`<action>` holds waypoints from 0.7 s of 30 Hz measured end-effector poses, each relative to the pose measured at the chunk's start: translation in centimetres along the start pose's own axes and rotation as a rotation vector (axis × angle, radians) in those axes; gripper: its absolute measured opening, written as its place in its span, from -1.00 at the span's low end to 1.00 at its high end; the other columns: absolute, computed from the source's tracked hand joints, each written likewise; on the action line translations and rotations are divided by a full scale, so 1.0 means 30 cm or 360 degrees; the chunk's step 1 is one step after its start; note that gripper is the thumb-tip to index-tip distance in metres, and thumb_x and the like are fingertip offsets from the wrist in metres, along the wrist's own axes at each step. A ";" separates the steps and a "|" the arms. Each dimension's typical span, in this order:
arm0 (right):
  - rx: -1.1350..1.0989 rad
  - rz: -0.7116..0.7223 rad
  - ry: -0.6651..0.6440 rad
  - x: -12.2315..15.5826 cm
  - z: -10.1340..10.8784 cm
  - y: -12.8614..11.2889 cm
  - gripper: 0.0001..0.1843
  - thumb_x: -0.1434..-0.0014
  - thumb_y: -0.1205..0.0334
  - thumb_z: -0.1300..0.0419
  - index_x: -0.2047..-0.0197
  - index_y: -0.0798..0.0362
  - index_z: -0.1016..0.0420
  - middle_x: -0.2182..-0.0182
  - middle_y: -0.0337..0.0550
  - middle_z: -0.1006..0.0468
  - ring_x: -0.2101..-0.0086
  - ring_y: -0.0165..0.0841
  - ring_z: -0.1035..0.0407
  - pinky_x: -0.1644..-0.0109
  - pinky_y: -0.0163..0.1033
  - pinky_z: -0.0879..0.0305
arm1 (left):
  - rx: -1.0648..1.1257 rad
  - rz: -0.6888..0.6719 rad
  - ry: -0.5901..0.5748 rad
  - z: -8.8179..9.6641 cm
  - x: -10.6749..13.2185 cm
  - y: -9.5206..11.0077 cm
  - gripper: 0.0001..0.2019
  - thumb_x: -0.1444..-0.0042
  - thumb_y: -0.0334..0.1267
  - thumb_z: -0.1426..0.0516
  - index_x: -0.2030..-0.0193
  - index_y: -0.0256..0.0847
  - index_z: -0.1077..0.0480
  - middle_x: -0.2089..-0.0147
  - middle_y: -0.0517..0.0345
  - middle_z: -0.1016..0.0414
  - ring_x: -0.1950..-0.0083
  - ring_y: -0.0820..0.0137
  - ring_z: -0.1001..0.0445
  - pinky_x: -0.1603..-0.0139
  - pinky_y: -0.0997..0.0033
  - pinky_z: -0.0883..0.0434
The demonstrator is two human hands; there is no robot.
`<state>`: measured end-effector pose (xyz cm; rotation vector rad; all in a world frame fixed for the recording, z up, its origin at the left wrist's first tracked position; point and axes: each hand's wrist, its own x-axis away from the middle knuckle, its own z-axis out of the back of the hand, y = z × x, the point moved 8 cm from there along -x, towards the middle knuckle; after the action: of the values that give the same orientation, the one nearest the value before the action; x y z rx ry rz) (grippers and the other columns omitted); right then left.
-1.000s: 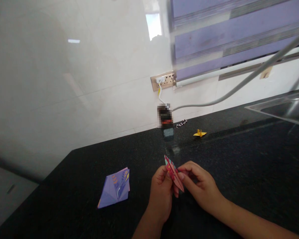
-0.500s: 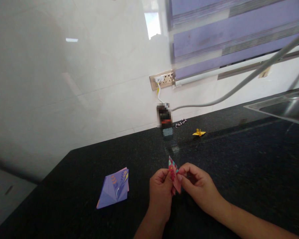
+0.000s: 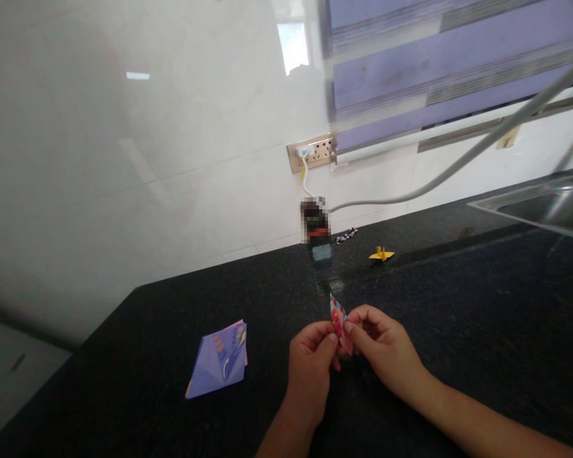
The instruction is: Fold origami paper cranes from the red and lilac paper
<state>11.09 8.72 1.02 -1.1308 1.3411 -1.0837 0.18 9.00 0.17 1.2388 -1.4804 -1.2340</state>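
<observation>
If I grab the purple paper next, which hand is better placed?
Probably left: your left hand is nearer the purple paper, with your right hand farther across. Both hold the pink paper, so left must let go first.

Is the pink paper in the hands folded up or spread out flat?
Folded up: the pink paper shows as a narrow shape with a pointed tip, held between the left hand and right hand.

Left hand (image 3: 311,359), right hand (image 3: 386,343) bare; forearms (image 3: 477,408) bare, narrowing toward wrists (image 3: 427,387).
</observation>
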 end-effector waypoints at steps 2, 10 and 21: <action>0.0128 0.0070 0.0028 0.001 0.008 -0.004 -0.90 -0.07 0.26 -0.07 0.46 0.06 -0.29 0.60 -0.28 -0.36 0.56 -0.46 -0.26 0.49 -0.35 -0.20 | 0.0045 0.0011 -0.0017 -0.001 0.001 -0.004 -0.87 -0.01 -0.36 -0.05 0.38 -0.34 -0.42 0.52 0.16 -0.37 0.51 0.53 -0.26 0.57 0.58 -0.17; 0.0623 0.0384 0.0163 0.014 0.030 -0.058 -0.94 -0.05 0.33 -0.07 0.44 0.06 -0.34 0.52 -0.22 -0.34 0.53 -0.43 -0.26 0.49 -0.34 -0.21 | 0.0072 0.0055 -0.0071 -0.017 0.006 0.000 -0.80 -0.01 -0.30 -0.09 0.27 -0.35 -0.45 0.44 0.07 -0.44 0.40 0.46 -0.35 0.40 0.50 -0.29; 0.0749 0.0660 0.0064 0.042 -0.006 -0.116 -0.90 -0.06 0.37 -0.05 0.41 0.04 -0.37 0.50 -0.20 -0.37 0.49 -0.41 -0.28 0.44 -0.32 -0.23 | -0.0118 -0.0024 0.0197 0.012 0.011 0.020 -0.85 0.08 -0.28 -0.15 0.40 -0.31 -0.49 0.52 0.13 -0.47 0.49 0.47 -0.36 0.44 0.52 -0.30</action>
<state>11.08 6.95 4.28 -0.4622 1.1957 -1.0385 -0.34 8.75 0.69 1.2554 -1.3270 -1.1898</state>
